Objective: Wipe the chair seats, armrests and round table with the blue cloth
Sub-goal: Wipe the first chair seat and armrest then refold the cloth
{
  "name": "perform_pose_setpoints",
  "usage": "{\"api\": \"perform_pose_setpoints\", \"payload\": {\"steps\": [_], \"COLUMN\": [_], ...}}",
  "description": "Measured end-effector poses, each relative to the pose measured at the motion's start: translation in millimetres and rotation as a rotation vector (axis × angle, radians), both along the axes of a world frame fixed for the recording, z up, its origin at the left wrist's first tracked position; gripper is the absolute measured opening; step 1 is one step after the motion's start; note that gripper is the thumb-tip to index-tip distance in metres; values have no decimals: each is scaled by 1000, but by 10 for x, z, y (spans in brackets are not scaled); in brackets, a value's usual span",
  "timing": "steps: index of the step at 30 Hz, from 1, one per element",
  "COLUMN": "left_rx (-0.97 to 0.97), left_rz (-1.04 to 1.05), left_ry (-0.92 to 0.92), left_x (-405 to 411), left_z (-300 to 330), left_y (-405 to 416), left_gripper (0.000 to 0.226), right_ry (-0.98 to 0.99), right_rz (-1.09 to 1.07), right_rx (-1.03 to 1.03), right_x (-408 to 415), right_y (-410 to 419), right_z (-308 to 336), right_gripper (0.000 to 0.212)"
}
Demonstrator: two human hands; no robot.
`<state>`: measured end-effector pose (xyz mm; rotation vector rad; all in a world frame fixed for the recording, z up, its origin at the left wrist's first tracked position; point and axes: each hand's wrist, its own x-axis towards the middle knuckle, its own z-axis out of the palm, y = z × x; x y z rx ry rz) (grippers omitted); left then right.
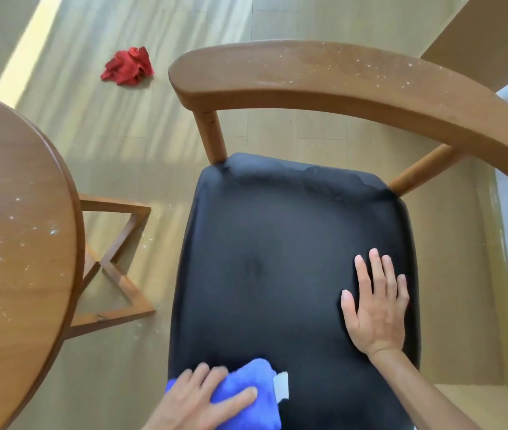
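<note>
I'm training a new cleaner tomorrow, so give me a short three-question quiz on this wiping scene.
1. True or false: the left hand presses the blue cloth onto the near edge of the black seat.
2. The right hand is: A) lying flat on the seat, B) gripping the armrest, C) holding the red cloth.
3. Fill in: the crumpled red cloth lies on the ____.

Key
1. True.
2. A. The fingers are straight, palm down on the seat's right side; the speckled wooden armrest is untouched.
3. Floor, beyond the round table.
</note>
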<state>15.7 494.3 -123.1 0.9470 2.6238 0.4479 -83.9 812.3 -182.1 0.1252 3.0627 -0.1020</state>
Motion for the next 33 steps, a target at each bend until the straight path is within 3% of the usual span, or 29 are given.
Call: {"api": "perform_pose_setpoints", "payload": {"steps": [3,5,7,11,15,18,20,22,26,30,33], "left_rx": [139,157,175,243,153,42,39,63,11,-186,-156], "left_rz": [233,580,749,561,46,-205,-188,-30,341,397,534], "left_ry": [122,106,46,-18,-171,-142,-91,-25,6,-168,-309], "left_x": [-707,-1213,-1494,-976,162,212,-121,-551,-1158,-1063,-998], "left_z": [-50,-77,-146,-123,-10,-11,-20,-44,-11,126,379], "left_y": [-106,-121,-161,-325,-526,-576,-462,-275,94,180,192], "left_gripper": [57,61,66,63,61,64,79,88,70,66,59], "right_ry": [19,23,33,31,17,-12,-36,-55,-141,-341,-348], "right_rz": [6,5,5,1,7,3,8,18,25,-41,-34], "right_rx": [-6,-13,-20,-22,-27,-16,-3,4,16,-69,-163], "right_x": [-8,3,5,12,13,11,-6,-3,-7,-70,44], "right_y": [-3,8,6,-15,-27,-49,-43,-39,-77,-100,-178], "right_z": [-3,-11,-22,-11,9,20,26,51,181,481,896], "right_gripper": [63,63,63,64,63,63,62,62,61,57,53]}}
